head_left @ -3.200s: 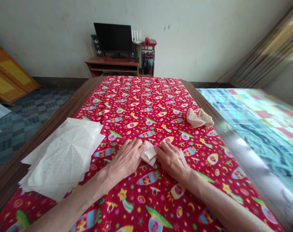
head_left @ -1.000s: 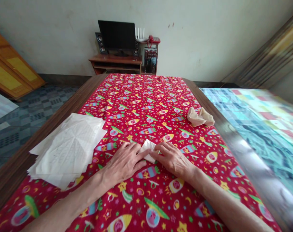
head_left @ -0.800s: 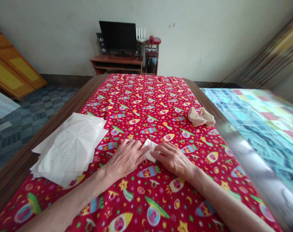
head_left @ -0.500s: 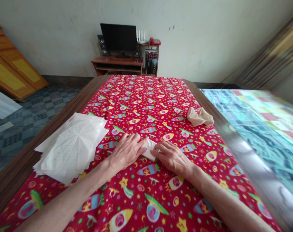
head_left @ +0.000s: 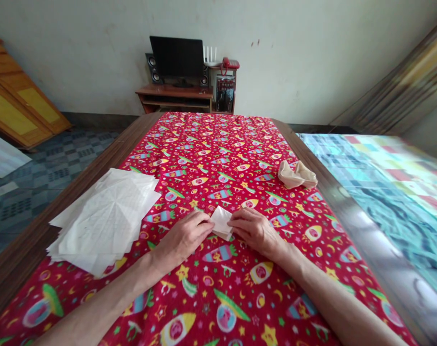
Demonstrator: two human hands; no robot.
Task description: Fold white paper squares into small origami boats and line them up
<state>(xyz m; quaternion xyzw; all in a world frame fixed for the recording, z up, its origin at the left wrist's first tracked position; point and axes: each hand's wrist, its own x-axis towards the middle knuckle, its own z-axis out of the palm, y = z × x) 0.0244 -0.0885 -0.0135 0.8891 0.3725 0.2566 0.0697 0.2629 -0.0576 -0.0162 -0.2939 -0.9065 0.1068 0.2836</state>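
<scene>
A small folded piece of white paper (head_left: pixel 221 222) lies between my two hands on the red patterned cloth (head_left: pixel 218 288). My left hand (head_left: pixel 189 234) pinches its left edge with closed fingers. At the opposite edge, the fingers of my right hand (head_left: pixel 253 229) are also closed on the paper. Left of my hands is a loose stack of creased white paper sheets (head_left: pixel 106 216). To the right, beyond my right hand, sits a cream-coloured folded paper shape (head_left: pixel 296 174) with open hollows.
Under the cloth is a brown wooden table (head_left: pixel 106 154). Against the far wall, a monitor (head_left: pixel 177 56) stands on a low desk (head_left: pixel 175 92) beside a red telephone (head_left: pixel 230 63). A bed with a patterned cover (head_left: pixel 391 178) adjoins the right side.
My left hand has moved off the paper's top to its left edge, fingers now drawn together. More of the folded paper shows. My right hand stays at the right edge.
</scene>
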